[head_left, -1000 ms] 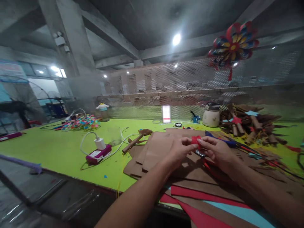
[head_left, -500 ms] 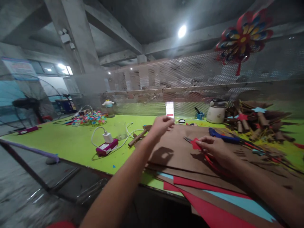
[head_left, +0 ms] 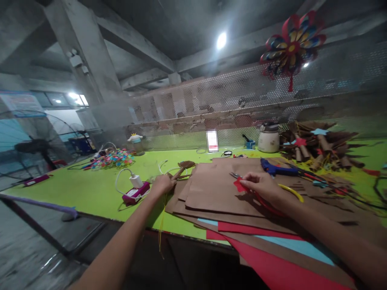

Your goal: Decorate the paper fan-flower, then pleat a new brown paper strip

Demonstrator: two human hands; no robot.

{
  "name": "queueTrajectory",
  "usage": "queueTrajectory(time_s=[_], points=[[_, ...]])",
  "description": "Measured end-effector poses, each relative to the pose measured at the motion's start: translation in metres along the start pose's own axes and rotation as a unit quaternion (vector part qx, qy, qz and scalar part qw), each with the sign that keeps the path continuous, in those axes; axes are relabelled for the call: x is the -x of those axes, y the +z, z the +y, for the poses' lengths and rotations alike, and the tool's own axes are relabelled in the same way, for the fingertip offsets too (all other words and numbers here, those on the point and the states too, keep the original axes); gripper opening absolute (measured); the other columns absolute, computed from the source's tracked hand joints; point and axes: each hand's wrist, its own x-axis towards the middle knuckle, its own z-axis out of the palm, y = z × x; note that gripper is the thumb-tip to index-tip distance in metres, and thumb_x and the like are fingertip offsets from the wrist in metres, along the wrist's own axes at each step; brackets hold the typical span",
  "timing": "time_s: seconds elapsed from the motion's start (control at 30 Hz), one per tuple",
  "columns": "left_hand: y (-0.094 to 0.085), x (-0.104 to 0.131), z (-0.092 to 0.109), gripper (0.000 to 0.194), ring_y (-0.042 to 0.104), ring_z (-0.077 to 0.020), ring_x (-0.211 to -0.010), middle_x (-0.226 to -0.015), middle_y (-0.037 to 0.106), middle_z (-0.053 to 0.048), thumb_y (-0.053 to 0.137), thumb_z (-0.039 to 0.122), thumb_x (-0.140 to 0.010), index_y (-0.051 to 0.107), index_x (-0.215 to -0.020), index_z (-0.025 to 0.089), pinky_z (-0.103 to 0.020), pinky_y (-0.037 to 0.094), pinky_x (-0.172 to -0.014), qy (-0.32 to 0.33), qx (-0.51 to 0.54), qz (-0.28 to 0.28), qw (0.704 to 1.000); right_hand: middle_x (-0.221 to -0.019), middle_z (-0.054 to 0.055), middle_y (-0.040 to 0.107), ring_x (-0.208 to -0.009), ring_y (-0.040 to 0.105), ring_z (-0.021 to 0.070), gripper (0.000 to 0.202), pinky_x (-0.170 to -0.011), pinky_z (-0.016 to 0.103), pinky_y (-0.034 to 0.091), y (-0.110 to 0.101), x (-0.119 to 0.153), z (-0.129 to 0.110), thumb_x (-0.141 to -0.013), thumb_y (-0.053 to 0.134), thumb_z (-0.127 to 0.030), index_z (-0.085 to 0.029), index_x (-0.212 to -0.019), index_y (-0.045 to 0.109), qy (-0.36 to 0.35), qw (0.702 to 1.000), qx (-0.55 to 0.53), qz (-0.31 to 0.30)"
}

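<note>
My left hand [head_left: 162, 186] has its fingers closed around the near end of a rolled brown paper tube [head_left: 179, 172], which has a jagged-edged brown paper piece at its far end. Thin yellow strands [head_left: 161, 225] hang down from beneath that hand over the table edge. Above the stacked brown paper sheets [head_left: 208, 189], my right hand [head_left: 262, 186] pinches a small red paper star [head_left: 238, 185]. The same hand also keeps red-handled scissors [head_left: 269, 206], their metal tips pointing left past the star.
A purple power strip [head_left: 134, 195] with a white charger stands left of my left hand. A blue glue gun [head_left: 278, 168] lies beyond my right hand. Brown paper tubes with stars [head_left: 320, 147] are heaped at the right. Coloured cutouts [head_left: 113, 160] are piled at the left.
My left hand has moved left and down from above the brown sheets to the paper tube and closed on it. My right hand still holds the red star and scissors; the view has shifted slightly.
</note>
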Motion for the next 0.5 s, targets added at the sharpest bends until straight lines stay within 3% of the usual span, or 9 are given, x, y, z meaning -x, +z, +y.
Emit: queueTrajectory(time_s=[0.23, 0.4, 0.5], points=[[0.002, 0.000, 0.000, 0.022, 0.060, -0.0293, -0.082, -0.089, 0.065, -0.019, 0.050, 0.028, -0.078, 0.059, -0.089, 0.012, -0.030, 0.040, -0.063, -0.008, -0.029, 0.034, 0.999, -0.050, 0.000, 0.057, -0.045, 0.045, 0.0093, 0.024, -0.044, 0.024, 0.032, -0.001, -0.003, 0.005, -0.065, 0.070, -0.038, -0.015, -0.064, 0.062, 0.009, 1.000, -0.002, -0.027], [-0.022, 0.007, 0.004, 0.024, 0.061, -0.0267, -0.076, -0.090, 0.063, -0.018, 0.040, 0.027, -0.085, 0.049, -0.100, 0.010, -0.029, 0.039, -0.057, -0.023, -0.011, 0.074, 0.997, -0.052, 0.001, 0.060, -0.044, 0.047, 0.0101, 0.027, -0.044, 0.023, 0.033, 0.001, -0.002, 0.005, -0.062, 0.071, -0.040, -0.014, -0.065, 0.062, 0.017, 0.999, 0.000, -0.034], [-0.038, 0.015, 0.011, 0.020, 0.061, -0.0256, -0.076, -0.086, 0.065, -0.014, 0.043, 0.027, -0.084, 0.046, -0.098, 0.013, -0.029, 0.041, -0.060, -0.028, 0.049, 0.132, 0.990, -0.050, 0.000, 0.058, -0.043, 0.046, 0.0097, 0.030, -0.042, 0.022, 0.032, 0.003, 0.001, 0.000, -0.061, 0.071, -0.043, -0.014, -0.062, 0.061, 0.012, 0.999, 0.001, -0.043]])
